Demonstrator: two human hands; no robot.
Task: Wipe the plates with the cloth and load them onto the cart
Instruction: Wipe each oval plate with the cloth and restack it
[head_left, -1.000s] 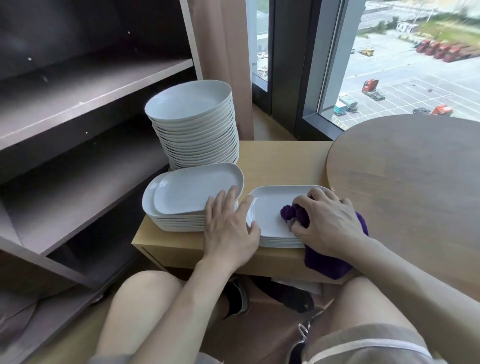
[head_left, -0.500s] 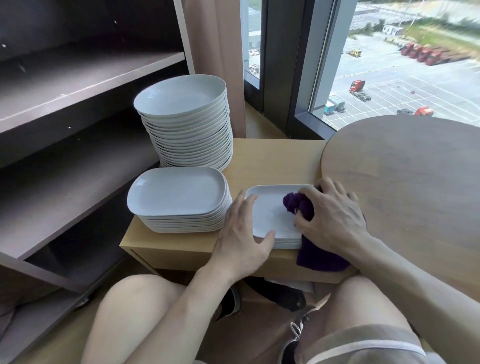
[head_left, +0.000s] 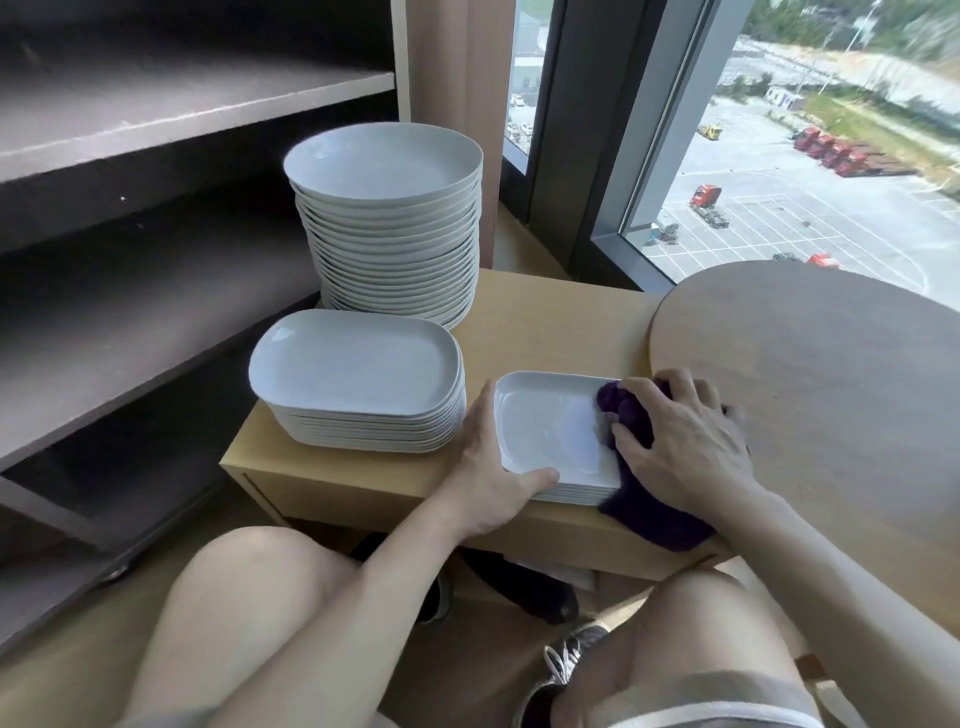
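Cloth (head_left: 631, 415) under right grip (head_left: 685, 447), on plate (head_left: 550, 426) at left grip (head_left: 493, 478).

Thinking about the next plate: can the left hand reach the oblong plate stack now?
Probably yes. The left hand braces the left edge of the front plate, and the oblong plate stack sits just to its left on the same cabinet top, nothing between them.

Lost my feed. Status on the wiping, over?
Left grip braces top plate. Right grip presses purple cloth on it. Nothing in the way.
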